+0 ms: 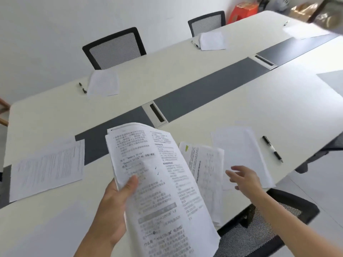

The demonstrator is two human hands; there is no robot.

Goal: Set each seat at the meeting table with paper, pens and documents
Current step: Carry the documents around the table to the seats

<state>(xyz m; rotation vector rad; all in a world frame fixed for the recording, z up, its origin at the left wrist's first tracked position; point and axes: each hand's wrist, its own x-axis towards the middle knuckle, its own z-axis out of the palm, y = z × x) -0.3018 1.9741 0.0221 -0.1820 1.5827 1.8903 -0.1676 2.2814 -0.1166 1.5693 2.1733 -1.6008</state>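
A person's left hand [118, 199] pinched a sheaf of printed documents [157, 182] between thumb and fingers while the right hand [245, 178], fingers spread, hovered over loose sheets [206, 164] just beyond its fingertips, which probably needed squaring beside the pen [272, 149].

Held printed document [159, 182] reads "Memory Stick"; remaining print too blurred.

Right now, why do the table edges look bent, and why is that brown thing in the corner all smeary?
In the head view, the wide-angle lens curves the table edges; the brown object at top right is blurred beyond recognition; the held printed pages have soft lower text; lighting is even.
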